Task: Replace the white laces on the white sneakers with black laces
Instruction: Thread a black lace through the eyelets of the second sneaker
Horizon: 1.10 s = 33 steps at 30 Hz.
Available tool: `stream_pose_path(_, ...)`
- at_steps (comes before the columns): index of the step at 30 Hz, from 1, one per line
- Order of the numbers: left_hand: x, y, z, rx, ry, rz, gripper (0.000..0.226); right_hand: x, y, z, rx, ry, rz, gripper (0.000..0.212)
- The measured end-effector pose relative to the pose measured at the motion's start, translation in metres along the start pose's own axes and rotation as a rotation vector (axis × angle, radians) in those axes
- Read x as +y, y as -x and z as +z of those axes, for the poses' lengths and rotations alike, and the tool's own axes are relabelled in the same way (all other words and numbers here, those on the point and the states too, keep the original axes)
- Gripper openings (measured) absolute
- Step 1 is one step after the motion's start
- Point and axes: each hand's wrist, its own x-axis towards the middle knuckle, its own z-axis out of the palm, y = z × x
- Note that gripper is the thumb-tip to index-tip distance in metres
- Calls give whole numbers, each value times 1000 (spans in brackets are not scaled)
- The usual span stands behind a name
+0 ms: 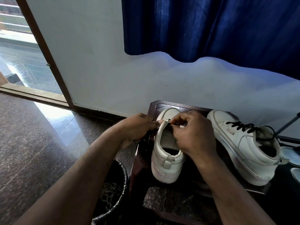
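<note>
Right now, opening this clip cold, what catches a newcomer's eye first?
The left hand and right hand meet at the toe-end eyelets of the middle sneaker on a dark stool, the left gripping its edge, the right pinching a dark lace end. Right of it stands a second sneaker already wearing black laces. At lower left, a bin holds pale laces.

left white leather sneaker (167, 153): off-white, grey scuffs, faint pink tint on heel sole, black lining. short black lace (169, 125) showing at its front eyelets. right white leather sneaker (243, 143): same off-white, black flat laces (240, 126) criss-crossed. dark brown plastic stool (153, 108): embossed diamond-grid pattern. pleated fabric curtain (211, 26): solid deep blue. painted wall (97, 62): pale white. polished stone floor (32, 143): dark brown-grey speckle. glossy black bin liner (121, 171), pale loose laces (110, 192) inside.
</note>
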Motion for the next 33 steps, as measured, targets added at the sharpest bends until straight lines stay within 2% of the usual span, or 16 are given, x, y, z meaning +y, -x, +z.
stream_pose_path(1, 1, 1, 2, -5, 38, -16, 33, 0, 0, 0, 0, 4, 3, 9)
stream_pose_path(3, 2, 3, 6, -16, 96, -36, 20, -1, 0, 1, 3, 17, 6, 9)
stream_pose_path(5, 4, 4, 6, -20, 49, -18, 19, -2, 1, 1, 8, 26, 8, 9)
stream_pose_path(8, 8, 5, 1, -1, -146, 53, 27, -2, 1, 1, 13, 34, 21, 8)
stream_pose_path(10, 10, 6, -1, 46, -249, 119, 37, -2, 1, 1, 16, 35, 31, 8)
stream_pose_path(13, 9, 5, -3, 130, -319, 157, 35, -1, 1, 0, 12, 24, 60, 8)
stream_pose_path(17, 6, 5, 0, 77, -160, 170, 39, 0, 1, -1, 12, 21, 81, 9)
stream_pose_path(20, 2, 3, 1, 61, 55, 121, 14, 0, 2, -2, 14, 22, 78, 9)
stream_pose_path(22, 1, 3, 0, 29, 120, 99, 11, 0, 2, -3, 22, 14, 85, 10)
stream_pose_path(27, -2, -2, -3, 75, 11, 96, 10, 2, 1, -5, 16, -13, 108, 8)
stream_pose_path(33, 5, -2, -1, 77, 30, 50, 19, 12, -2, -16, 27, 7, 78, 4)
